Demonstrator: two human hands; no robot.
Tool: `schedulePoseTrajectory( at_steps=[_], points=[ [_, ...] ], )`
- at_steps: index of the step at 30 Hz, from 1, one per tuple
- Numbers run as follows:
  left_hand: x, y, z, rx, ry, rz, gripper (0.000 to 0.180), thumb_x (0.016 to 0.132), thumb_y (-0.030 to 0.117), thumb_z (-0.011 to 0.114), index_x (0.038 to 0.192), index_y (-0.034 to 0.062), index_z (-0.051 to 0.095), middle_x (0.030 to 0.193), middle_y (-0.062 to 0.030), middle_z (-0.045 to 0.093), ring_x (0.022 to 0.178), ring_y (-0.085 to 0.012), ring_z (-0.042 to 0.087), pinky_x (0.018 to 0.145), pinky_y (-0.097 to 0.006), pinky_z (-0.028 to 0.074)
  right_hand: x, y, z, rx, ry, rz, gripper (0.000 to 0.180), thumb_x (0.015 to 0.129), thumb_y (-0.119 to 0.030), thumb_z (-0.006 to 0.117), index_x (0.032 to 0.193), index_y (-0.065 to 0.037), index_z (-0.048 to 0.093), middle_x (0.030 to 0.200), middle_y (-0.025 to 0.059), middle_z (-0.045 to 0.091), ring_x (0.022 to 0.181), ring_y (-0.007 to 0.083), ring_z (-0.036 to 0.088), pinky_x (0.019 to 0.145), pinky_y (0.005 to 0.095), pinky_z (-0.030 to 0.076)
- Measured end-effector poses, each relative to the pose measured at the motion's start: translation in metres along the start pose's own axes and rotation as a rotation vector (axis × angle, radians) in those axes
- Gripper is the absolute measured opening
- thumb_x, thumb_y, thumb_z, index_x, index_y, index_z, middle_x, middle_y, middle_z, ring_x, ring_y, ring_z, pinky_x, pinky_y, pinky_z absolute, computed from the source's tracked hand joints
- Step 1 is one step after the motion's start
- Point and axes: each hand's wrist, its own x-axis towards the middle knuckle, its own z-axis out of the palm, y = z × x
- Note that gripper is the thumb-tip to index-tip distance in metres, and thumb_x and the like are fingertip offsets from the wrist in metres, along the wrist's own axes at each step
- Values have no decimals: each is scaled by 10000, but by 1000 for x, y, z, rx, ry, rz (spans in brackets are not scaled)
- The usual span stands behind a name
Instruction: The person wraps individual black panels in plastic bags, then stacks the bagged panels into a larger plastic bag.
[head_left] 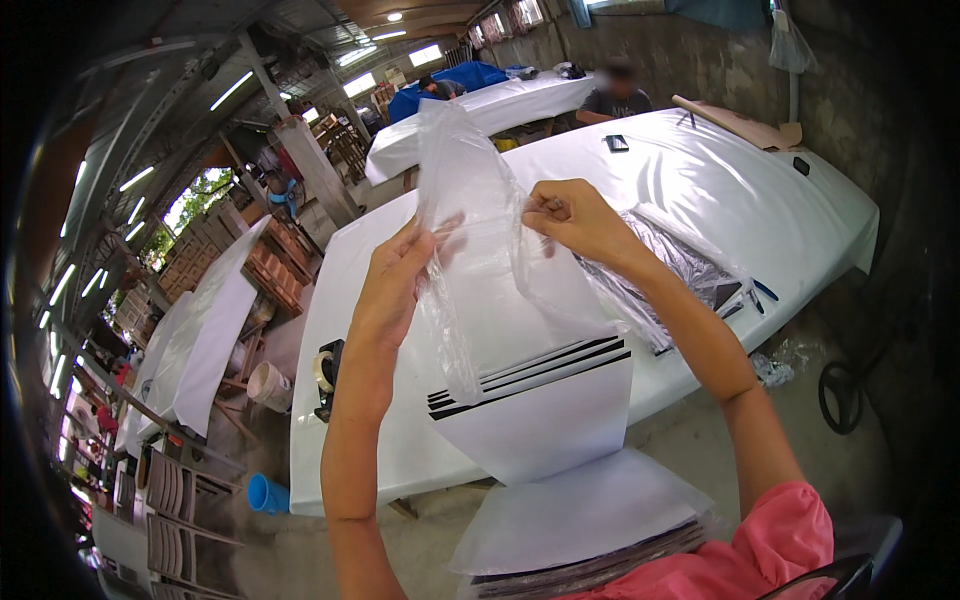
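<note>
Both of my hands are raised in front of me, stretching a clear plastic bag (462, 170) between them. My left hand (398, 268) pinches its left edge between thumb and fingers. On the other side, my right hand (572, 222) has its fingertips closed on the bag's right edge. Below the bag lies a fanned stack of white sheets with black edges (560, 410), at the table's near edge. A pile of clear plastic sleeves (590, 510) rests on my lap. Right of the stack, dark flat pieces in crinkled clear plastic (670, 265) lie beneath my right forearm.
The white-covered table (340, 300) holds a tape dispenser (325, 375), a phone (617, 143), a blue-handled tool (765, 290) and a brown paper roll (735, 122). A blue bucket (267, 493) and a white bucket (268, 385) stand on the floor. A person (617, 98) sits across the table.
</note>
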Motion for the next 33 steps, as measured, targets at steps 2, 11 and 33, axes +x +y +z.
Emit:
schedulePoseTrajectory(
  at_steps=[2, 11, 33],
  points=[
    [-1, 2, -2, 16, -83, -20, 500, 934, 214, 488, 1341, -44, 355, 1256, -136, 531, 1155, -212, 515, 979, -278, 386, -2, 1, -4, -73, 30, 52, 97, 797, -41, 606, 818, 47, 569, 683, 89, 579, 581, 161, 592, 529, 285, 463],
    [-14, -1, 21, -100, -117, 33, 510, 930, 247, 515, 1339, -27, 379, 1252, -115, 537, 1142, -187, 513, 952, -282, 416, -54, -52, 38, -495, 512, -654, 452, 651, -135, 760, 1031, -64, 524, 1084, 114, 500, 994, 313, 468, 834, 401, 373],
    [-46, 28, -2, 531, -164, 22, 518, 957, 210, 414, 1439, 128, 244, 1355, -118, 433, 1083, -202, 516, 958, -319, 368, -42, -20, 5, 111, 81, 144, 360, 883, -340, 597, 689, -37, 617, 461, -88, 329, 434, 25, 268, 425, 215, 241]
  ],
)
